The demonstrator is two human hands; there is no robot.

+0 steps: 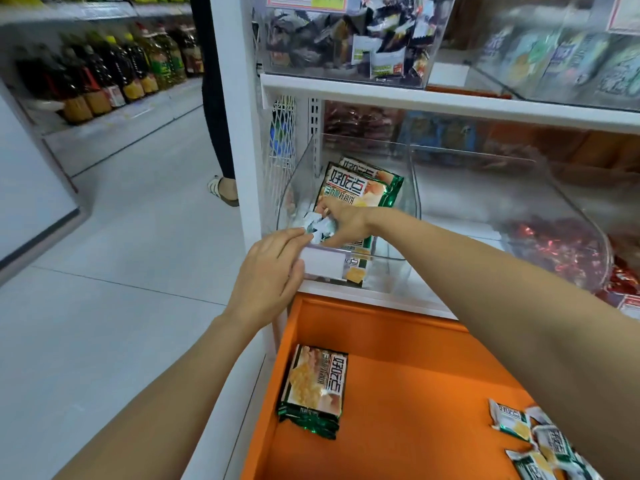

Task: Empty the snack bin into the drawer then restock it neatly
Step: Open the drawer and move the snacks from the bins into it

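Observation:
A clear plastic snack bin (398, 216) sits on the lower shelf, holding large green snack bags (360, 187) stood against its right side. My right hand (343, 223) reaches inside and grips several small white-green packets (320, 225). Resting on the bin's front rim by its blank label holder (323, 263), my left hand (270, 271) has its fingers loosely spread and holds nothing. Below, the orange drawer (398, 341) stands open with a stack of large green bags (315, 389) at its left and several small packets (533, 441) at its right.
Neighbouring clear bins hold red-wrapped sweets (557, 247) to the right and mixed packets (349, 36) on the shelf above. A person's leg and sandal (221, 188) stand in the aisle to the left. Oil bottles (114, 71) line the far shelf.

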